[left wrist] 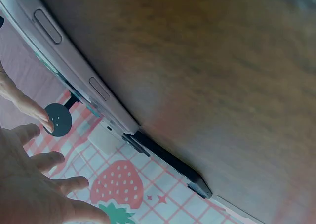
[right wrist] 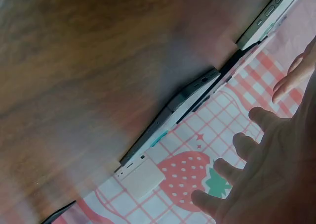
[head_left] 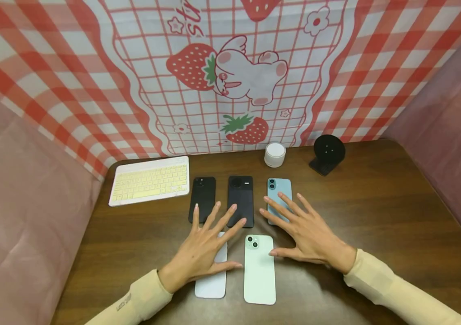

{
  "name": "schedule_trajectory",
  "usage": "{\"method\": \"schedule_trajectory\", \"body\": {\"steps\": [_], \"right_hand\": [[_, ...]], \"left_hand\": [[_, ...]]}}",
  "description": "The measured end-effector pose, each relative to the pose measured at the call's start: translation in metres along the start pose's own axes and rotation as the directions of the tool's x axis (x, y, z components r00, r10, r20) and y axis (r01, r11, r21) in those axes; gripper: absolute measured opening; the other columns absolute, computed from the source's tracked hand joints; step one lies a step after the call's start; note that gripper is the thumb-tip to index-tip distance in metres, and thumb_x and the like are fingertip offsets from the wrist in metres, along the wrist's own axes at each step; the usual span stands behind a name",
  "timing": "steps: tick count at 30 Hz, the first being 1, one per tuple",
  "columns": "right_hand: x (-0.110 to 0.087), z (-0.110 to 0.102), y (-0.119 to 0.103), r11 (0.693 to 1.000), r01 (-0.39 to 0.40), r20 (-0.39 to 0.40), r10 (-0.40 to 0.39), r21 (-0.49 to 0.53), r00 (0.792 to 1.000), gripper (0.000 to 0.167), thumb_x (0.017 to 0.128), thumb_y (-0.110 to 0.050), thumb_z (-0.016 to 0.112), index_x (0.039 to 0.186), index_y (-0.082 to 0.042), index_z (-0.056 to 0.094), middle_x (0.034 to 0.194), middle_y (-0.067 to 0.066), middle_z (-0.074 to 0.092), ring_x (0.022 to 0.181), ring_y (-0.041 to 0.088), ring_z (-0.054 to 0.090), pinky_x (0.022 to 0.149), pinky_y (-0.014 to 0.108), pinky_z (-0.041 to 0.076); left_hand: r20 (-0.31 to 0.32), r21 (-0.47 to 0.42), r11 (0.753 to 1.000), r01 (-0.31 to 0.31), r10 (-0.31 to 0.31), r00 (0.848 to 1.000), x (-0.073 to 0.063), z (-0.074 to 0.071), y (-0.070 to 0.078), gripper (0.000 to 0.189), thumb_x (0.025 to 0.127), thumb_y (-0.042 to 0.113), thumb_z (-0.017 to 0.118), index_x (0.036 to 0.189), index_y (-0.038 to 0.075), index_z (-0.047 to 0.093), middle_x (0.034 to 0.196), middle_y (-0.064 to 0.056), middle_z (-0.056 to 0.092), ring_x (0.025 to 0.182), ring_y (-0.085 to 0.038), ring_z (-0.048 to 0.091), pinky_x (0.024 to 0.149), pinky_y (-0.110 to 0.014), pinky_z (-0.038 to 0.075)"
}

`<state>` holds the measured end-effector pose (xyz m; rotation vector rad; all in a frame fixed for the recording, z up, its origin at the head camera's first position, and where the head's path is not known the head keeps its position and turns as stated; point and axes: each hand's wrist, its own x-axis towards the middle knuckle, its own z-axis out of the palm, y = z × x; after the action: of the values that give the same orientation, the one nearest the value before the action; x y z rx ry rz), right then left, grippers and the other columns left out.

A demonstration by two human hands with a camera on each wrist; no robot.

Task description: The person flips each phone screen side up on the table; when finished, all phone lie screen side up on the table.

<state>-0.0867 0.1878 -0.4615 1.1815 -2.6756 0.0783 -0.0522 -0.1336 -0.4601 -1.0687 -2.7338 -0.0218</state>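
Observation:
My left hand (head_left: 203, 253) is spread, fingers straight, above a pale white phone (head_left: 211, 289) that it partly covers. Its fingertips reach over the lower ends of a black phone (head_left: 203, 194) and a dark grey phone (head_left: 240, 196). Fingers apart, my right hand (head_left: 311, 232) hovers over a light blue phone (head_left: 282, 186), its thumb by the edge of a mint green phone (head_left: 260, 280). All these phones lie camera side up. In the wrist views, the left hand (left wrist: 34, 184) and right hand (right wrist: 276, 169) appear raised off the phones, holding nothing.
A white keyboard with yellow keys (head_left: 149, 180) lies at the table's back left. Along the back edge stand a small white cylinder (head_left: 275, 155) and a black round-headed stand (head_left: 328, 151). Behind the wooden table (head_left: 397, 216) hangs a strawberry-print cloth (head_left: 250, 81).

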Motion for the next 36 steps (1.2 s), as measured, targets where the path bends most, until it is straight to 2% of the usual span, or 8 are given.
{"method": "schedule_trajectory", "body": {"steps": [3,6,14,18,22,27,31,36], "right_hand": [[0.003,-0.001,0.001,1.0,0.003,0.002,-0.003,0.001,1.0,0.097,0.089,-0.091,0.036,0.164,-0.03,0.033,0.175,0.003,0.025,0.158,0.036,0.029,0.13,0.061,0.007],[0.007,-0.001,0.002,1.0,0.01,0.007,-0.01,0.006,1.0,0.096,0.09,-0.089,0.037,0.165,-0.029,0.033,0.175,0.004,0.026,0.158,0.037,0.031,0.122,0.066,0.025],[0.023,0.0,0.006,0.995,0.095,0.017,-0.096,0.033,0.995,0.084,0.098,-0.077,0.043,0.165,-0.027,0.033,0.175,0.005,0.024,0.157,0.033,0.034,0.121,0.063,0.033],[0.035,0.002,0.007,0.989,0.143,0.017,-0.144,0.047,0.989,0.078,0.102,-0.069,0.045,0.164,-0.022,0.036,0.173,0.006,0.028,0.155,0.03,0.039,0.12,0.059,0.038],[0.05,0.003,0.006,0.98,0.174,-0.008,-0.174,0.098,0.985,0.072,0.104,-0.061,0.051,0.161,-0.018,0.041,0.17,0.006,0.036,0.15,0.029,0.046,0.118,0.054,0.042],[0.07,0.002,0.007,0.954,0.212,-0.058,-0.204,0.211,0.977,0.062,0.104,-0.047,0.061,0.155,-0.015,0.05,0.162,0.007,0.048,0.143,0.027,0.054,0.114,0.05,0.047],[0.086,0.003,0.009,0.923,0.233,-0.076,-0.22,0.306,0.972,0.055,0.103,-0.04,0.064,0.151,-0.012,0.055,0.154,0.009,0.056,0.138,0.024,0.057,0.11,0.046,0.052],[0.108,0.007,0.01,0.874,0.17,-0.036,-0.173,0.455,0.984,0.05,0.105,-0.035,0.062,0.148,-0.01,0.057,0.136,0.008,0.065,0.12,0.02,0.065,0.097,0.039,0.057]], "left_hand": [[0.003,-0.005,1.0,0.003,-0.003,1.0,-0.001,-0.002,-0.001,0.105,0.085,0.086,0.056,0.168,0.032,0.021,0.177,-0.008,0.015,0.161,-0.044,0.018,0.113,-0.083,0.022],[0.011,-0.028,1.0,0.012,-0.012,1.0,-0.002,-0.002,-0.002,0.104,0.086,0.083,0.057,0.168,0.031,0.021,0.177,-0.009,0.015,0.16,-0.045,0.019,0.113,-0.083,0.024],[0.035,-0.11,0.993,0.045,-0.041,0.999,-0.004,-0.007,-0.007,0.091,0.097,0.069,0.056,0.168,0.028,0.018,0.176,-0.015,0.014,0.154,-0.053,0.03,0.117,-0.074,0.031],[0.034,-0.165,0.981,0.098,-0.093,0.995,-0.005,-0.01,-0.011,0.086,0.1,0.064,0.056,0.168,0.028,0.018,0.176,-0.015,0.017,0.156,-0.05,0.028,0.118,-0.071,0.032],[-0.02,-0.248,0.955,0.164,-0.175,0.984,-0.005,-0.011,-0.017,0.083,0.1,0.054,0.064,0.167,0.024,0.026,0.171,-0.019,0.029,0.153,-0.049,0.035,0.115,-0.067,0.04],[-0.07,-0.349,0.897,0.27,-0.313,0.947,-0.005,-0.009,-0.027,0.077,0.099,0.043,0.07,0.163,0.017,0.036,0.158,-0.022,0.046,0.139,-0.042,0.052,0.103,-0.056,0.055],[-0.056,-0.416,0.827,0.377,-0.437,0.898,-0.004,-0.006,-0.037,0.07,0.099,0.039,0.07,0.158,0.011,0.045,0.143,-0.02,0.058,0.124,-0.035,0.059,0.097,-0.05,0.056],[-0.008,-0.465,0.742,0.483,-0.549,0.836,-0.002,-0.007,-0.046,0.065,0.099,0.039,0.07,0.151,0.004,0.052,0.129,-0.02,0.064,0.111,-0.034,0.062,0.087,-0.048,0.054]]}}
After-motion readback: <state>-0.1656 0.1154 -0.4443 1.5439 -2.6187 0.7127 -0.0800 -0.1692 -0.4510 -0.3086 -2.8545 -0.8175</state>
